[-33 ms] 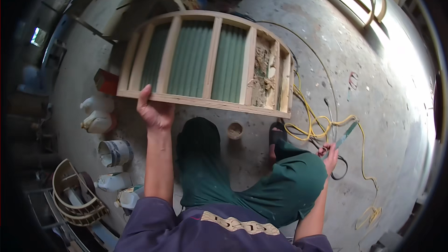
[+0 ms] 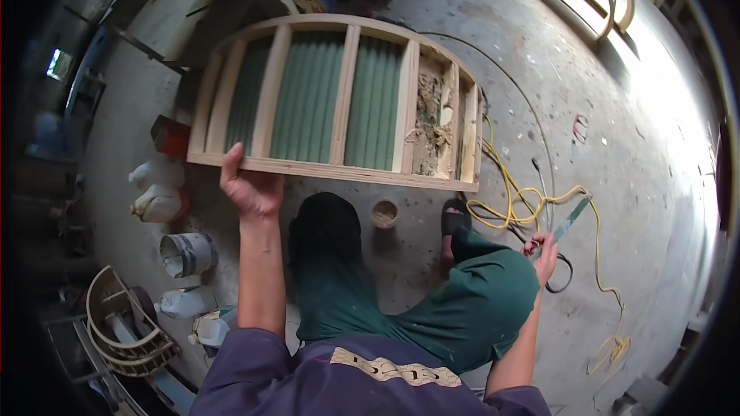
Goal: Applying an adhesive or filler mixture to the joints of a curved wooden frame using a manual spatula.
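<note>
Left hand slightly leftward, thumb on frame

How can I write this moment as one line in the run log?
left hand: grips slatted wooden frame | right hand: holds flat green strip | nearby: yellow cord
</note>
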### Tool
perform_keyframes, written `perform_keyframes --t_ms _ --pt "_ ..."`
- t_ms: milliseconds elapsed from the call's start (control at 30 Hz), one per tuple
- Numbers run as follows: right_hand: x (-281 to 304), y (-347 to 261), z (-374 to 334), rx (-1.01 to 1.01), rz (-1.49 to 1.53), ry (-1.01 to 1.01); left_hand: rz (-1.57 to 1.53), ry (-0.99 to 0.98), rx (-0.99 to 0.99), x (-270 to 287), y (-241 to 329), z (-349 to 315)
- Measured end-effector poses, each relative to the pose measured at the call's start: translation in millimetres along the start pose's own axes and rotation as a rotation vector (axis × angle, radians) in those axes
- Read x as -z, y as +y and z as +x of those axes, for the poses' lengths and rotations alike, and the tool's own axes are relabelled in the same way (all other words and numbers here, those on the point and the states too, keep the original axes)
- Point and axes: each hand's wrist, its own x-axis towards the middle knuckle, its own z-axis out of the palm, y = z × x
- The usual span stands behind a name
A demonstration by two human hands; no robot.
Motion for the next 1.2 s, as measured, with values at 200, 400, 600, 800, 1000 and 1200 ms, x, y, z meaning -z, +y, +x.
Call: perform_keyframes --t_ms 200,400,600,800,1000,1200 --pt "-17.5 -2.1 -22.9 0.036 0.031 0.033 -0.048 -0.059 -0.036 2.7 12.8 -24.5" --pt "-25.7 40.1 -61.8 0.085 0.019 0.02 -0.124 0.008 -0.008 27.1 -10.3 -41.7" --pt "-26.5 28.7 -75.2 0.16 -0.005 -0.01 -0.256 -0.15 0.043 32.3 -40.8 -39.2" --pt "-11.5 22.7 -81.5 0.233 0.005 -0.024 -0.198 -0.102 0.05 30.9 -59.2 -33.1" --pt "-45.3 -47.9 -120.4 0.363 0.056 -0.106 -0.211 -0.129 0.08 33.0 -61.1 -13.9" --pt "-86.8 -116.8 -180.4 0.52 0.158 -0.297 -0.12 -0.208 0.169 28.4 -53.2 -16.4"
